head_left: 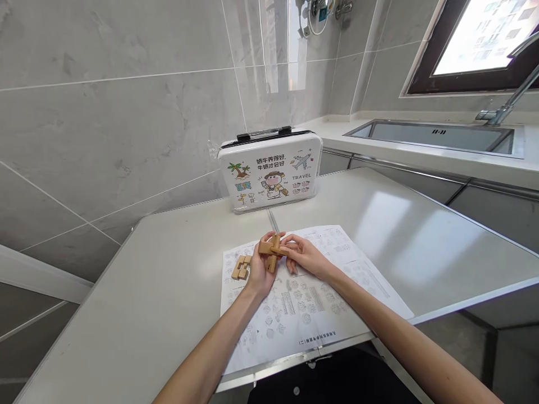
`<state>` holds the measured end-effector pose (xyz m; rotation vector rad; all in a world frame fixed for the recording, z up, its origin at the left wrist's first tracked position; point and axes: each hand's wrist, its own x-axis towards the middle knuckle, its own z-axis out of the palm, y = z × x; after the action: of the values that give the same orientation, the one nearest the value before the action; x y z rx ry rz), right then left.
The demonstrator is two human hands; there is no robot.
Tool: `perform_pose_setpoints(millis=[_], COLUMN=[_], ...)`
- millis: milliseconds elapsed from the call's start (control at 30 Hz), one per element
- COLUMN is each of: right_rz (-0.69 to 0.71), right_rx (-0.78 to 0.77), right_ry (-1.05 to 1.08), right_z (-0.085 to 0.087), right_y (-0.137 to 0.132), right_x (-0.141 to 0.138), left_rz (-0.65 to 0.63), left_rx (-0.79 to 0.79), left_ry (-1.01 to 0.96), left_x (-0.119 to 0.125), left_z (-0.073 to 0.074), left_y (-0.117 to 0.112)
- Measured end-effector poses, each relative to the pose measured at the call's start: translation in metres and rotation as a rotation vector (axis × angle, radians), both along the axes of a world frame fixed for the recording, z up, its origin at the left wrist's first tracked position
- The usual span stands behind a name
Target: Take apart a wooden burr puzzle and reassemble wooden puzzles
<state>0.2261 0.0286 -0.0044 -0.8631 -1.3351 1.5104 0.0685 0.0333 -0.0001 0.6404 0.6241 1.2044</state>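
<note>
Both of my hands meet over a printed instruction sheet (311,303) on the white table (147,303). My left hand (260,270) is closed around a small wooden puzzle assembly (270,251) made of crossed blocks. My right hand (304,255) pinches the same assembly from the right side with its fingertips. Just left of my left hand, two or three loose wooden puzzle pieces (241,267) lie side by side on the sheet's edge.
A white suitcase-shaped tin (272,171) with cartoon travel pictures stands at the table's far edge against the grey tiled wall. To the right, a counter holds a steel sink (433,136) and tap (505,104) under a window.
</note>
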Motion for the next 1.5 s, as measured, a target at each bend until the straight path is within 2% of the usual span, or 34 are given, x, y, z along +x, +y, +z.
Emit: perform_pose_setpoints(millis=[233,433,600,767,967,1133,1233,1333,1500], right_rz=[0.028,0.107,0.163,0.221,0.282,0.301,0.217,0.015,-0.295], right_rx=[0.018,0.089,0.098,0.090,0.042,-0.037,-0.119,-0.174,-0.220], right_ry=[-0.069,-0.137,-0.158,-0.144,-0.150,-0.021,0.145,0.311,0.495], right_z=[-0.001,-0.005,-0.003,0.001,0.001,0.000,0.000,-0.001,-0.006], right_y=[0.000,0.000,-0.004,-0.009,-0.006,-0.003,0.001,0.007,0.018], right_x=[0.000,0.002,0.004,0.004,0.006,0.007,0.008,0.012,0.022], left_rz=[-0.029,0.055,0.112,0.085,0.089,0.084,0.050,0.056,0.064], left_rx=[-0.100,-0.209,-0.273,-0.278,-0.298,-0.270,-0.204,-0.178,-0.204], left_ry=[-0.096,-0.129,-0.130,-0.164,-0.157,-0.169,-0.208,-0.261,-0.205], left_x=[-0.002,-0.001,-0.003,-0.005,-0.005,-0.003,-0.001,0.001,0.002], left_z=[0.004,0.012,0.010,0.005,0.008,0.009,0.006,0.003,0.003], left_y=[-0.002,-0.005,-0.007,-0.006,-0.006,-0.006,-0.004,-0.002,-0.001])
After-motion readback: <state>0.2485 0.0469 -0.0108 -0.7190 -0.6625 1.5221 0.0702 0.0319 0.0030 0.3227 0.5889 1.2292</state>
